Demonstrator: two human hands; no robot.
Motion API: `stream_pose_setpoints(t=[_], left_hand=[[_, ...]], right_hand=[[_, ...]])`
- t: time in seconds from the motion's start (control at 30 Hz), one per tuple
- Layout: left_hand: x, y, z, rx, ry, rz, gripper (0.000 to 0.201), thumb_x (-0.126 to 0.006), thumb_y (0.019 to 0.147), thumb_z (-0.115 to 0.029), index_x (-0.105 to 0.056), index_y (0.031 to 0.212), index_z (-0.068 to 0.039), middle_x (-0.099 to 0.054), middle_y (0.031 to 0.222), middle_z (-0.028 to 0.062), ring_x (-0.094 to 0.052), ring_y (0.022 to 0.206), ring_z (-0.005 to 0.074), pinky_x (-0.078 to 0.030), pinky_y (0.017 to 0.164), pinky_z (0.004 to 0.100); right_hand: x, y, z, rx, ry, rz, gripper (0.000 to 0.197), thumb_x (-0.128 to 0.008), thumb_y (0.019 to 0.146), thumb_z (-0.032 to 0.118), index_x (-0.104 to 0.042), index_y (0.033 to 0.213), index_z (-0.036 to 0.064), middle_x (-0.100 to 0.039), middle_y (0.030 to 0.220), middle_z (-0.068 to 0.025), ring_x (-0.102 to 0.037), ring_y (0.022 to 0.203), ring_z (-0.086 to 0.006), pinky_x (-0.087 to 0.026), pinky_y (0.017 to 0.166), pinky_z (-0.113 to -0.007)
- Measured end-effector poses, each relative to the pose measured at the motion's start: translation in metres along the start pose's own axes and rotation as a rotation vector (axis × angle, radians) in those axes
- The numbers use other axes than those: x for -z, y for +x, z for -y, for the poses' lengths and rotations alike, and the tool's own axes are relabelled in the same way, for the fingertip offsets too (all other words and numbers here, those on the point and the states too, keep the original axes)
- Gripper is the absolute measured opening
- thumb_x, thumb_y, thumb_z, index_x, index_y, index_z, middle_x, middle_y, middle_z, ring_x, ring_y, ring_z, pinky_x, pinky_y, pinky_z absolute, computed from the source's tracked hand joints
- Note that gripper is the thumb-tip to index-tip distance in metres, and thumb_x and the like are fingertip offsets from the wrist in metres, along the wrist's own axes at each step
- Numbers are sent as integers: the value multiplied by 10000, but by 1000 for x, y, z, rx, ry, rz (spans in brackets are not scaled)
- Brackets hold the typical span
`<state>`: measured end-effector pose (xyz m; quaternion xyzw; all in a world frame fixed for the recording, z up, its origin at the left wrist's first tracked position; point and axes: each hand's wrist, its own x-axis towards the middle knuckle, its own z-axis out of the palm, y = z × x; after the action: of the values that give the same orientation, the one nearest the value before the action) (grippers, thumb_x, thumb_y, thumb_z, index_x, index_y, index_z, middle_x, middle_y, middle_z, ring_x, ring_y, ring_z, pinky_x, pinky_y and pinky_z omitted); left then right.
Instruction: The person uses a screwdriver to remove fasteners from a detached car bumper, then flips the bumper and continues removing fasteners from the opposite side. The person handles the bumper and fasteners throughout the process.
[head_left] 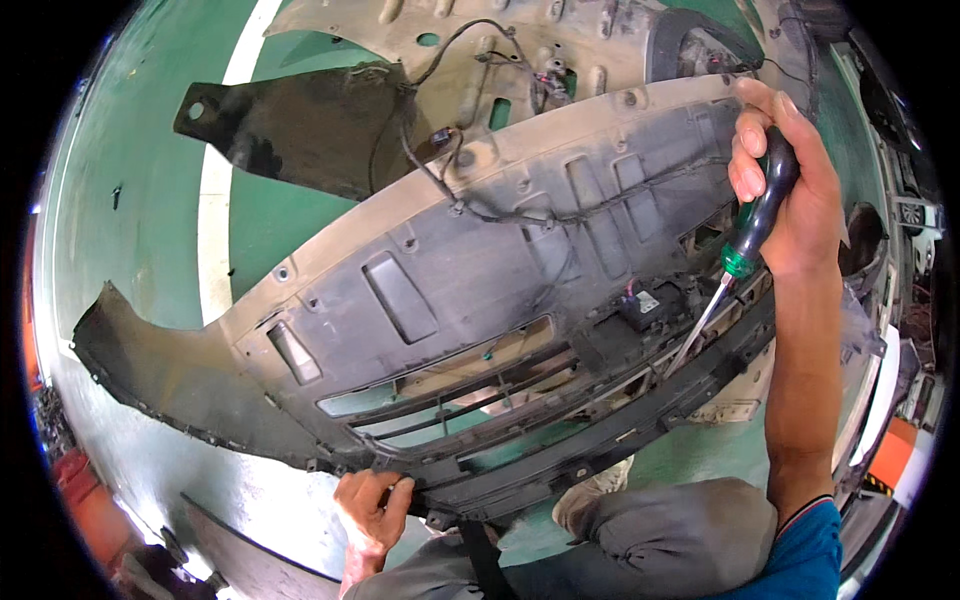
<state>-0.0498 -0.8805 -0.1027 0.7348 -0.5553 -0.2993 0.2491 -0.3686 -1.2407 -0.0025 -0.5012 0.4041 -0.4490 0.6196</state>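
A large, dusty car bumper cover (480, 250) lies across the floor in front of me, its inner side facing up. In my right hand (805, 200) is a screwdriver (742, 240) with a black and green handle, held tilted. Its metal shaft slants down to the left, and the tip reaches the slot beside the long black strip (600, 450) along the near edge; exact contact is unclear. Curled fingers of my left hand (372, 508) grip the bumper's near edge at the strip's left end. A black grille (460, 405) sits just beyond the strip.
A wiring harness (500, 215) with connectors runs over the bumper. A small black module (652, 305) sits near the screwdriver shaft. Beyond lie a dark flat panel (290, 130) and a beige undertray (460, 50) on the green floor (140, 250). My knee (680, 530) is close to the near edge.
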Motion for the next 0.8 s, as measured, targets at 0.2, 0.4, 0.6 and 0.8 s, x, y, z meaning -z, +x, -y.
stream_pose_setpoints(t=[0.2, 0.4, 0.6, 0.8], left_hand=[[-11, 4, 1, -161, 55, 125, 182, -821, 682, -96, -650, 740, -70, -584, 629, 44, -514, 523, 260, -334, 530, 388], [-19, 1, 11, -171, 91, 145, 187, -815, 685, -93, -636, 739, -79, -542, 602, 41, -498, 517, 265, -315, 534, 400], [-20, -2, 22, -272, 144, 165, 188, -796, 685, -78, -613, 729, -83, -522, 585, 54, -479, 511, 279, -311, 535, 409], [-8, 3, 1, -46, 23, 181, 149, -799, 692, -95, -660, 733, -60, -578, 602, 83, -549, 556, 314, -399, 578, 418]], right_hand=[[23, -19, 22, 97, -184, -16, 438, -449, 1045, 273, -514, 1331, -53, -484, 817, -3, -461, 582, -54, -397, 537, -204], [26, -59, 41, -33, -517, 100, 682, -591, 930, 500, -527, 1277, -83, -580, 718, -43, -440, 413, -42, -335, 360, -174], [33, -86, 26, -171, -456, 37, 742, -719, 818, 504, -557, 1232, -90, -645, 726, -86, -505, 443, -53, -376, 400, -178], [30, -88, 40, -283, -372, 34, 677, -731, 800, 451, -587, 1227, -55, -659, 750, -87, -519, 468, -66, -382, 423, -191]])
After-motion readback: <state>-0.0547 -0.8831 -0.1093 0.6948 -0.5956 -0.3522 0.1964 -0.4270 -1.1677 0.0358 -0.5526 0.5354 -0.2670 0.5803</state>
